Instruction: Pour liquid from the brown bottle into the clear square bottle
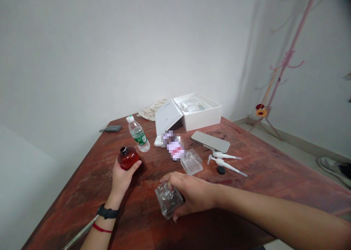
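My left hand [122,177] is wrapped around a round amber bottle [127,157] with an open black neck, standing on the dark red wooden table [246,177]. My right hand [192,193] grips a square clear glass bottle [168,200], tilted, near the table's front. A second clear glass bottle [191,162] lies just beyond my right hand. Two white pump heads [226,161] and a small black cap [221,170] lie to its right.
A plastic water bottle [138,133] leans near the amber bottle. Behind are a pixelated bottle [173,145], an open white box [197,112] with its lid [167,117], a grey flat case [210,141], a dark device [113,128] and a cloth pouch [152,109]. A pink coat stand [285,60] stands at right.
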The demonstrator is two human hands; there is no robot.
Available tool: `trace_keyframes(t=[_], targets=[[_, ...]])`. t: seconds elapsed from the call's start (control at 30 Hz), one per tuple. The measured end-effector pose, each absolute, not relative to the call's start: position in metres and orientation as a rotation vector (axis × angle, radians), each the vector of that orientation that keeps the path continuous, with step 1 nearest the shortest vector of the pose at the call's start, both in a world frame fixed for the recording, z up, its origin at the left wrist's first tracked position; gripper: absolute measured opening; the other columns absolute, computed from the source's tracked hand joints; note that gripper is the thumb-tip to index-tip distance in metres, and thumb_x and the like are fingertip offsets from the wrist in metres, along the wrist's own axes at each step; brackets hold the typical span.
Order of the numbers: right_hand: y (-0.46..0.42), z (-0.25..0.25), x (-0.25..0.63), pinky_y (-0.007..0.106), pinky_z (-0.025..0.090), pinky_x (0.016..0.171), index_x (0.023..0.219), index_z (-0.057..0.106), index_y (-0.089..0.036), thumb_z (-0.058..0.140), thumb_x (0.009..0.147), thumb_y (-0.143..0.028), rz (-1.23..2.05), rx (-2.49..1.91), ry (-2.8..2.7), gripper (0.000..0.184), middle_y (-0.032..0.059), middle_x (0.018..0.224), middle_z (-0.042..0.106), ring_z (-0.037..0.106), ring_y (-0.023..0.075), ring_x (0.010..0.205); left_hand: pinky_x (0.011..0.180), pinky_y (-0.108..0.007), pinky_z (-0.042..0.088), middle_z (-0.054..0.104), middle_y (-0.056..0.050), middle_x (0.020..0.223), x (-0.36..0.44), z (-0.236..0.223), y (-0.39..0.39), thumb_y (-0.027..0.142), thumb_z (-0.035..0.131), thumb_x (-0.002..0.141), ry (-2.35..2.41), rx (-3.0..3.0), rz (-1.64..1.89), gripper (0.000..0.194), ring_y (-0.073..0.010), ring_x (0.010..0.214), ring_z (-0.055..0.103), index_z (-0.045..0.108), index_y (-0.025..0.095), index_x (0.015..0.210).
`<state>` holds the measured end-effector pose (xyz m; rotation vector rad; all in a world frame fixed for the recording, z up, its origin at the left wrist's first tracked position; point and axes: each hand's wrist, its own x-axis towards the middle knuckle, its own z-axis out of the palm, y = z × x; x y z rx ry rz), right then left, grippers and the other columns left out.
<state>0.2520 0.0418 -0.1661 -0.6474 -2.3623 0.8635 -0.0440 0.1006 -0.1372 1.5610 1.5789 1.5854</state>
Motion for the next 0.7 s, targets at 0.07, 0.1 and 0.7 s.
trace_keyframes(t=[0.07, 0.1, 0.7], targets=[[0.042, -0.166, 0.252, 0.044, 0.056, 0.107, 0.112, 0.057, -0.023, 0.103, 0.065, -0.041, 0.863, -0.646, -2.368, 0.068, 0.0177, 0.147, 0.065, 0.067, 0.0349, 0.132, 0.097, -0.048, 0.061, 0.082, -0.013, 0.1, -0.049, -0.141, 0.104, 0.053, 0.096, 0.059, 1.619, 1.538, 1.606, 0.062, -0.0351, 0.096, 0.079, 0.074, 0.016, 0.104], [0.042, -0.165, 0.252, 0.044, 0.056, 0.108, 0.112, 0.057, -0.023, 0.103, 0.065, -0.041, 0.861, -0.645, -2.368, 0.068, 0.0176, 0.147, 0.065, 0.067, 0.0349, 0.132, 0.098, -0.049, 0.06, 0.082, -0.013, 0.099, -0.051, -0.143, 0.107, 0.053, 0.096, 0.059, 1.639, 1.523, 1.616, 0.062, -0.0355, 0.096, 0.079, 0.074, 0.016, 0.103], [0.039, -0.161, 0.251, 0.044, 0.056, 0.106, 0.115, 0.059, -0.022, 0.102, 0.066, -0.039, 0.836, -0.679, -2.411, 0.068, 0.0166, 0.145, 0.065, 0.069, 0.0349, 0.127, 0.113, -0.062, 0.051, 0.074, -0.008, 0.11, -0.099, -0.157, 0.134, 0.043, 0.104, 0.057, 1.901, 1.15, 1.914, 0.076, -0.0361, 0.112, 0.073, 0.069, 0.017, 0.119]])
